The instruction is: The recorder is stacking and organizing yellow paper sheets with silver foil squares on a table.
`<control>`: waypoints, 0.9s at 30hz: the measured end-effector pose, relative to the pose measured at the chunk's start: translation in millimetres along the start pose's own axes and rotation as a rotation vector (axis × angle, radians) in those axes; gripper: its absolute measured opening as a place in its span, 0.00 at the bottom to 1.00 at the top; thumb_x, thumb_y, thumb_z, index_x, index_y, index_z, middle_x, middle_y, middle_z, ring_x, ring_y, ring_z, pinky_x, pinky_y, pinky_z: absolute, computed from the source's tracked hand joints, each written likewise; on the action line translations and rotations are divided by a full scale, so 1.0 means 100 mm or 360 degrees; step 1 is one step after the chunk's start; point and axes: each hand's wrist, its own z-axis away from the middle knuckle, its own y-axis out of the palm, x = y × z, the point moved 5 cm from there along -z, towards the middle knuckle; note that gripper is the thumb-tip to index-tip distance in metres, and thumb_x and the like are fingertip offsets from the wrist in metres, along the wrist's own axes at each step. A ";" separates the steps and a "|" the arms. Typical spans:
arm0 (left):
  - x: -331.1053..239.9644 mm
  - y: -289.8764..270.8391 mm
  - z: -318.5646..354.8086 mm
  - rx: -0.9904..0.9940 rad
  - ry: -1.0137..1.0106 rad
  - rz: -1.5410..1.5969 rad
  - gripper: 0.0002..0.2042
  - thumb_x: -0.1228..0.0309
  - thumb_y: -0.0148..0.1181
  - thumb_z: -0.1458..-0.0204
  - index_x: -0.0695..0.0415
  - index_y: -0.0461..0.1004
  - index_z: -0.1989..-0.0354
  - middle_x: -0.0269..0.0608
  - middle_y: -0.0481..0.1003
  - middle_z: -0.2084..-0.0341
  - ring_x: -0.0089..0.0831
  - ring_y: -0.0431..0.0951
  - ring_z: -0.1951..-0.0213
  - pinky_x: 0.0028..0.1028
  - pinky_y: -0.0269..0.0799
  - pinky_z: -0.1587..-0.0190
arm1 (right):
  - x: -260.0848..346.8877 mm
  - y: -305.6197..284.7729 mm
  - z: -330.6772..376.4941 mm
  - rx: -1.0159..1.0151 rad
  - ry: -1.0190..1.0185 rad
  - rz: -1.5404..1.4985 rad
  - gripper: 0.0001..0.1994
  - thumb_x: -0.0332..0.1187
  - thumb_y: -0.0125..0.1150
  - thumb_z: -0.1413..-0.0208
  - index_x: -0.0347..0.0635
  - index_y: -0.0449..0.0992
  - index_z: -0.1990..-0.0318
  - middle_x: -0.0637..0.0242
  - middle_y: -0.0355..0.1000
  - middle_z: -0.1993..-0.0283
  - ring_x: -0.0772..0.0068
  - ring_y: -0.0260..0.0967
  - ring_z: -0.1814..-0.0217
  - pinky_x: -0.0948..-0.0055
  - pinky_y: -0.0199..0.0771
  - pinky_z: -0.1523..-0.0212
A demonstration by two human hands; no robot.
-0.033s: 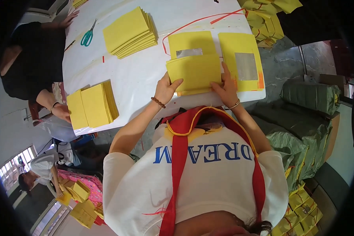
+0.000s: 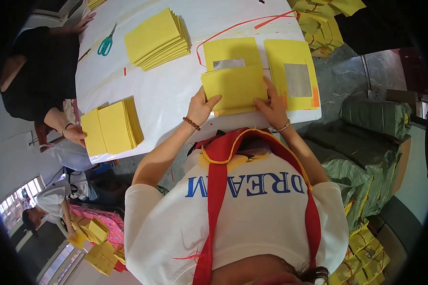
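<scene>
Both my hands hold a stack of folded yellow paper [image 2: 234, 90] at the table's near edge. My left hand [image 2: 202, 107] grips its lower left corner, thumb on top. On the lower right, my right hand [image 2: 272, 105] is closed around the side, its thumb pressed on the top sheet and its fingers along the right edge. Just beyond the stack, and partly covered by it, lies yellow paper with a silver patch [image 2: 229, 62]. A second yellow sheet with a larger silver rectangle [image 2: 297, 80] lies right of my right hand.
A white-covered table [image 2: 164, 90] carries a fanned yellow stack [image 2: 154, 38], green-handled scissors [image 2: 105, 46] and a red strip [image 2: 238, 24]. At left, a co-worker's hand [image 2: 74, 135] touches another yellow stack [image 2: 113, 126]. Green wrapped bundles [image 2: 354, 152] stand at right.
The fingers of my right hand have shifted slightly inward against the stack's right edge. My left hand and the stack look the same.
</scene>
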 end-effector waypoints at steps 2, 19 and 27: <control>0.02 0.01 -0.02 0.0005 -0.0023 0.0015 0.20 0.69 0.58 0.49 0.64 0.64 0.49 0.48 0.75 0.59 0.31 0.76 0.57 0.28 0.69 0.54 | -0.05 -0.01 -0.01 0.0071 0.0122 -0.0006 0.30 0.28 0.57 0.47 0.41 0.54 0.36 0.64 0.70 0.58 0.83 0.67 0.66 0.82 0.69 0.69; 0.04 0.01 -0.05 -0.0090 0.0107 0.0084 0.37 0.75 0.58 0.52 0.59 0.43 0.35 0.52 0.68 0.49 0.35 0.73 0.50 0.30 0.68 0.50 | -0.06 0.07 -0.02 -0.0126 0.0354 0.0028 0.17 0.33 0.57 0.50 0.41 0.72 0.51 0.55 0.73 0.56 0.64 0.71 0.66 0.71 0.70 0.62; -0.62 -0.04 0.03 -0.0623 0.0905 -0.1121 0.33 0.72 0.61 0.55 0.58 0.54 0.39 0.49 0.67 0.53 0.45 0.67 0.53 0.39 0.61 0.52 | -0.09 0.00 -0.03 -0.0139 0.0551 -0.0091 0.17 0.34 0.56 0.51 0.40 0.73 0.52 0.56 0.74 0.63 0.67 0.70 0.70 0.71 0.69 0.67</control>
